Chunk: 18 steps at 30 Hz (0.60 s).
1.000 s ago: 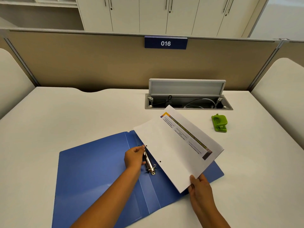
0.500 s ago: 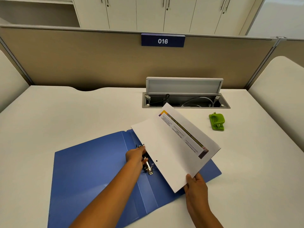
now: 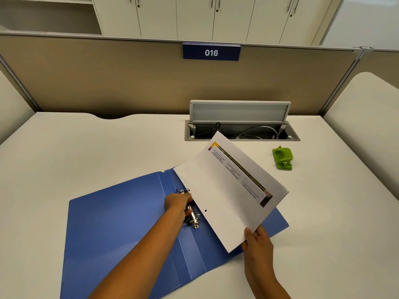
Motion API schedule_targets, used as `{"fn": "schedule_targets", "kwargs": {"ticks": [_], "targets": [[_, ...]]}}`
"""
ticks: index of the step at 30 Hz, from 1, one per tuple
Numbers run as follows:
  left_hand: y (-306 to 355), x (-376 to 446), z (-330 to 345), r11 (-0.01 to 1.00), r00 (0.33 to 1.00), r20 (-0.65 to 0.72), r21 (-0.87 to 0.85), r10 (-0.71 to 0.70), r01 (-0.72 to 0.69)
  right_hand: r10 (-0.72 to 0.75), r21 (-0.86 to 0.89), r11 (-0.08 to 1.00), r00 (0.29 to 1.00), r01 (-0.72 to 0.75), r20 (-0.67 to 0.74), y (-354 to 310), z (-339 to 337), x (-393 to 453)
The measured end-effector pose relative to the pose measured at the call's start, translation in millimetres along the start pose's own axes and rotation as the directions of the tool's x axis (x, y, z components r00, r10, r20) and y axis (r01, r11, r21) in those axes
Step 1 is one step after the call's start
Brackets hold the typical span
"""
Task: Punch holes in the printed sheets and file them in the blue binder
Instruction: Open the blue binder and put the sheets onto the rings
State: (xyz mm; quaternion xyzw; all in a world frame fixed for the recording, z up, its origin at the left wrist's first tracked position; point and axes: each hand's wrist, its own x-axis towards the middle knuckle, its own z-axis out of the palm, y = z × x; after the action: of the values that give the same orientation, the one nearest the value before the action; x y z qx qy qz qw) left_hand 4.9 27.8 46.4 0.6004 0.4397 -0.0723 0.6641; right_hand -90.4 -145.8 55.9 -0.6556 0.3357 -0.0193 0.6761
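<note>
The blue binder (image 3: 121, 221) lies open on the white desk, its metal ring mechanism (image 3: 192, 219) along the spine. My left hand (image 3: 176, 202) grips the upper part of that mechanism. The printed sheets (image 3: 228, 190), with one punched hole visible near their left edge, are held tilted over the binder's right half. My right hand (image 3: 257, 241) pinches their lower corner. The sheets' left edge sits right beside the rings; the upper hole is hidden behind my left hand.
A green hole punch (image 3: 283, 158) sits on the desk to the right of the sheets. Behind them an open cable tray (image 3: 241, 131) with a raised lid is set into the desk. A tan partition closes the back.
The sheets' punched edge has come closer to the rings, and my left hand has slid up along the mechanism, covering the upper hole. The camera has shifted slightly.
</note>
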Motion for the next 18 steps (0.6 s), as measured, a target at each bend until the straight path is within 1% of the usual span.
{"fn": "schedule_targets", "kwargs": {"ticks": [2,4,6,10,12,15,18], "targets": [[-1.2,-6.1,-4.1,0.985,0.992,0.007,0.116,0.124,-0.124,0.014,0.027,1.000,1.000,-0.015,0.006,-0.9,-0.4,-1.0],[-2.3,-13.4,-10.9,0.947,0.967,0.018,0.203,0.253,-0.251,0.019,0.035,0.999,1.000,-0.019,0.019,-1.1,0.1,-2.5],[-4.7,-19.7,-17.4,0.924,0.955,0.048,0.242,0.292,-0.295,0.014,0.022,1.000,1.000,-0.015,0.023,-0.7,0.7,-4.5],[-16.0,-27.0,-22.6,0.907,0.957,0.169,0.316,0.235,-0.278,-0.004,0.018,1.000,0.999,0.003,0.038,-1.3,0.8,-6.7],[-21.9,-29.6,-23.2,0.904,0.954,0.221,0.332,0.204,-0.270,0.005,0.051,0.999,0.999,-0.008,0.051,-3.5,0.3,-8.9],[-25.4,-32.9,-22.9,0.935,0.948,0.278,0.269,0.152,-0.229,0.042,0.104,0.993,0.996,-0.050,0.079,-5.1,-0.9,-12.0],[-25.6,-33.0,-23.4,0.970,0.957,0.269,0.181,0.107,-0.159,0.051,0.110,0.992,0.994,-0.062,0.095,-3.7,-0.7,-13.9]]}}
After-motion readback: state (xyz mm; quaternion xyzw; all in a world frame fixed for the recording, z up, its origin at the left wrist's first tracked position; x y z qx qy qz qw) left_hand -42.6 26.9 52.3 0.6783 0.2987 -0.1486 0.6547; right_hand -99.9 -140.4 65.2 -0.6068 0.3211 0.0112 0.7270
